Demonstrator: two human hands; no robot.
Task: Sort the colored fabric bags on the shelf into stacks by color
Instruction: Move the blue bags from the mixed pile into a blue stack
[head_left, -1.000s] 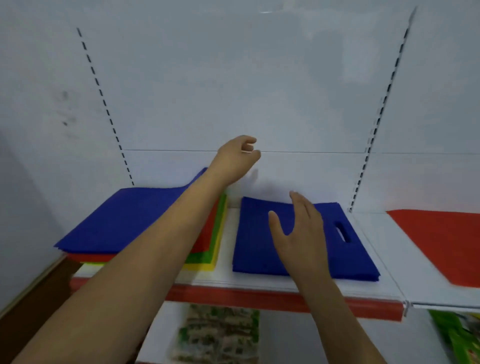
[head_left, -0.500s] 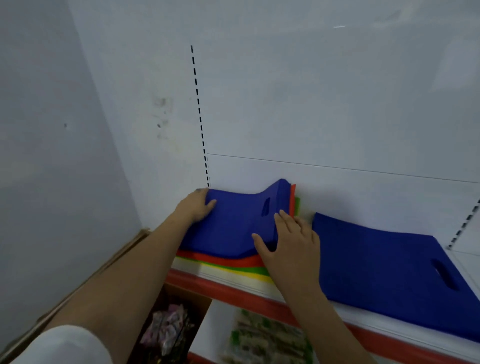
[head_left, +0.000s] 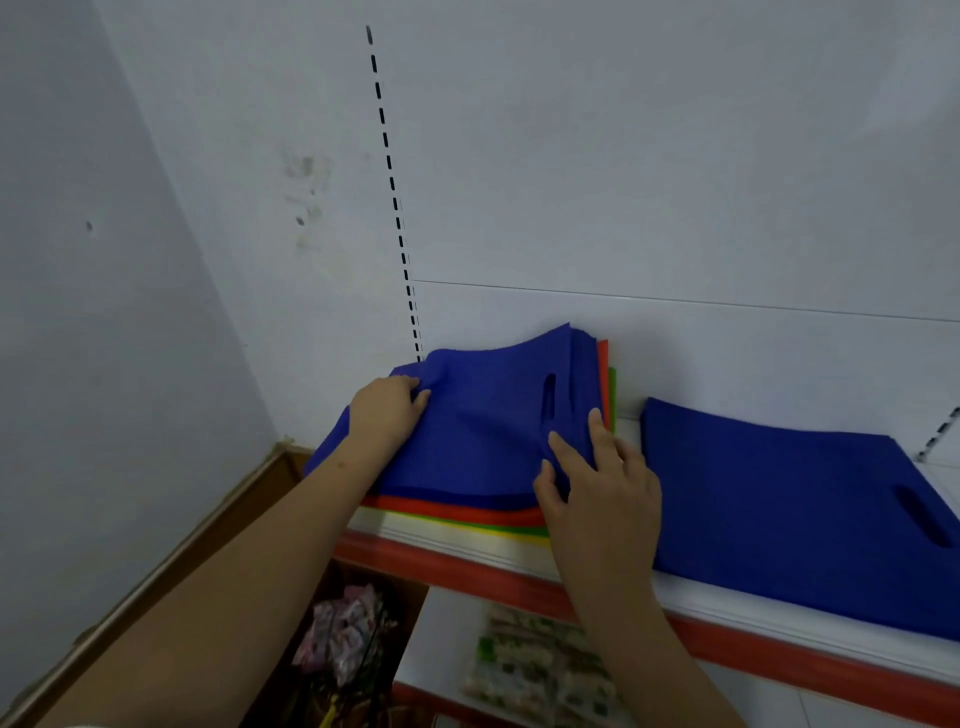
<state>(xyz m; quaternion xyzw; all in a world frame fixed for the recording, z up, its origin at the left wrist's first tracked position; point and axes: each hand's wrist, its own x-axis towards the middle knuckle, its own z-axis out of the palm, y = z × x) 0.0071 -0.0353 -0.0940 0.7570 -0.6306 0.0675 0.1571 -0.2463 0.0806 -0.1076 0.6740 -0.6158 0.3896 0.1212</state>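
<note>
A mixed pile sits at the shelf's left end: blue bags (head_left: 483, 431) on top, then red bags (head_left: 457, 510), green bags (head_left: 519, 529) and yellow bags (head_left: 524, 540) showing as thin edges below. My left hand (head_left: 387, 410) grips the top blue bag's far left corner, and the fabric bunches there. My right hand (head_left: 597, 483) pinches the blue bag's near right edge beside its cut-out handle, thumb under the fabric. The bag's back edge curls up against the wall. A separate blue stack (head_left: 789, 499) lies flat to the right.
The white shelf (head_left: 519, 558) has a red front strip. A slotted upright (head_left: 395, 208) runs up the back panel. Below, packaged goods (head_left: 535, 670) and a bundle of patterned items (head_left: 348, 629) fill the lower shelf. A grey wall closes the left side.
My view swung left to the mixed pile. Both hands came down from mid-air onto the top blue bag and now grip its corners; the fabric has bunched and lifted slightly.
</note>
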